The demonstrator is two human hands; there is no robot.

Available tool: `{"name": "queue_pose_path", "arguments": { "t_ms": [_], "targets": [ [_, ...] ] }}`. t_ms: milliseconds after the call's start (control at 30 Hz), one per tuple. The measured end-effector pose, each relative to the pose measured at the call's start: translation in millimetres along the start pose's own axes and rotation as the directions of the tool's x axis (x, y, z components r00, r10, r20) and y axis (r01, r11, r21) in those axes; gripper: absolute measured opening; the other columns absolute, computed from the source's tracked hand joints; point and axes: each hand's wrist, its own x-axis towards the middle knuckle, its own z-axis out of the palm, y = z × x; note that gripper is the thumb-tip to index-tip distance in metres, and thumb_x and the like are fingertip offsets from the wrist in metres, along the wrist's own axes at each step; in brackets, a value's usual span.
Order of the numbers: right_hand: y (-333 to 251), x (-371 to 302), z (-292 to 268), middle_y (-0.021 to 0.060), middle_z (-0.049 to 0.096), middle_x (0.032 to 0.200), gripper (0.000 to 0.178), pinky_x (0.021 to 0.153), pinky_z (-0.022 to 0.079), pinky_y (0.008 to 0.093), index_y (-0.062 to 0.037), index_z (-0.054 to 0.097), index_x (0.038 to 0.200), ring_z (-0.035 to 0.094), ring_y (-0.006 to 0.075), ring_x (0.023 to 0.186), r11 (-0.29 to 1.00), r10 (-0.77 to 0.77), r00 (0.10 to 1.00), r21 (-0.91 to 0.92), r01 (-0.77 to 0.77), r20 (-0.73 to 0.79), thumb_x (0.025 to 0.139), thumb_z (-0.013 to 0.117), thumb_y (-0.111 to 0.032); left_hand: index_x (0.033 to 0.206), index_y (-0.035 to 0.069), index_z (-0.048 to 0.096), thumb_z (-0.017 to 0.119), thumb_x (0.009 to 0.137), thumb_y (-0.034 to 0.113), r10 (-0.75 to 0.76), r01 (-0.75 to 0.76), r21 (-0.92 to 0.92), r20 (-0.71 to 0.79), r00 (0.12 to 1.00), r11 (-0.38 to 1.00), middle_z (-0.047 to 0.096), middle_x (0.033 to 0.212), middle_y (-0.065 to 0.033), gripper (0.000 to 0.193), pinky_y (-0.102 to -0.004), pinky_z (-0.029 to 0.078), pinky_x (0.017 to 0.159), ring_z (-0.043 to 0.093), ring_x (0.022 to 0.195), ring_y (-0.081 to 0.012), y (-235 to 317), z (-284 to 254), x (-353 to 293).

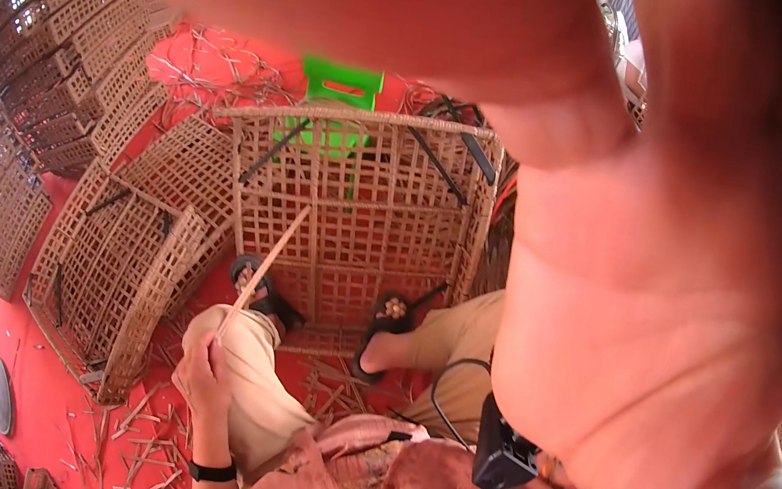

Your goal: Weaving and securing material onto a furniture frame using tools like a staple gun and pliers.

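A thin pale strip of cane or bamboo rises from my left hand, its lower end pinched between the fingers. This hand rests by my left knee and has a black band on its wrist. Very near the camera, my right hand is raised and covers the upper and right part of the view. Its digits look stretched apart, blurred and partly cut off, with nothing seen in them. Before me a large woven tray-like basket leans upright between my feet, with dark strips across its corners.
A green plastic stool stands behind the basket. At the left lie more woven baskets and a stack of them. Loose strip scraps litter the red floor. A grey disc on a rod and a black device with a cable also show.
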Motion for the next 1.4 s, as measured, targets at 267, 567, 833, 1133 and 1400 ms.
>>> {"name": "queue_pose_path", "arguments": {
  "t_ms": [267,567,833,1133,1400],
  "targets": [
    [34.5,50.1,-4.9,0.0190,0.055,0.119,0.043,0.085,0.048,0.0409,-0.0023,0.048,0.121,0.058,0.0297,0.105,0.992,0.064,0.998,-0.107,-0.063,0.004,0.083,0.063,-0.015,0.098,0.006,0.064,0.057,0.087,0.013,-0.032,0.032,-0.034,0.006,0.999,0.999,0.067,0.087,-0.0134,0.015,-0.0419,0.048,0.065,0.064,0.075,-0.0323,0.4,0.6,-3.2],
    [54.6,16.7,-53.1,0.0189,0.054,0.120,0.047,0.084,0.048,0.0409,-0.0027,0.046,0.124,0.058,0.0296,0.104,0.979,0.143,0.981,-0.126,-0.159,-0.133,0.082,0.064,-0.016,0.098,0.006,0.063,0.057,0.088,0.014,-0.033,0.033,0.021,0.019,0.999,0.999,0.066,0.085,-0.0131,0.014,-0.0414,0.047,0.065,0.063,0.074,-0.0323,4.4,-7.4,1.4],
    [-4.7,-91.5,-108.8,0.0189,0.053,0.121,0.051,0.083,0.048,0.0409,-0.0030,0.043,0.126,0.057,0.0295,0.104,0.991,0.109,0.913,-0.025,-0.129,-0.392,0.081,0.065,-0.017,0.096,0.007,0.064,0.058,0.086,0.015,-0.022,0.022,-0.033,0.001,1.000,0.999,0.066,0.084,-0.0130,0.013,-0.0428,0.047,0.063,0.063,0.073,-0.0332,6.1,10.1,-0.6],
    [-88.4,-77.0,-80.5,0.0188,0.052,0.122,0.056,0.083,0.049,0.0410,-0.0034,0.041,0.128,0.057,0.0294,0.104,0.849,-0.291,0.869,0.310,0.428,-0.401,0.080,0.066,-0.017,0.101,0.009,0.064,0.056,0.089,0.018,-0.035,0.035,0.095,-0.010,0.999,0.995,0.067,0.088,-0.0133,0.017,-0.0440,0.046,0.067,0.062,0.077,-0.0341,-7.5,-19.8,-1.8],
    [-124.1,-77.0,-72.5,0.0187,0.052,0.123,0.060,0.082,0.049,0.0410,-0.0038,0.039,0.130,0.057,0.0293,0.104,0.723,-0.400,0.819,0.408,0.558,-0.412,0.079,0.067,-0.018,0.095,0.004,0.064,0.056,0.088,0.013,0.054,-0.055,0.020,0.056,0.997,0.998,0.067,0.087,-0.0162,0.014,-0.0422,0.048,0.068,0.064,0.079,-0.0350,-4.2,8.4,-3.7]
  ]
}}
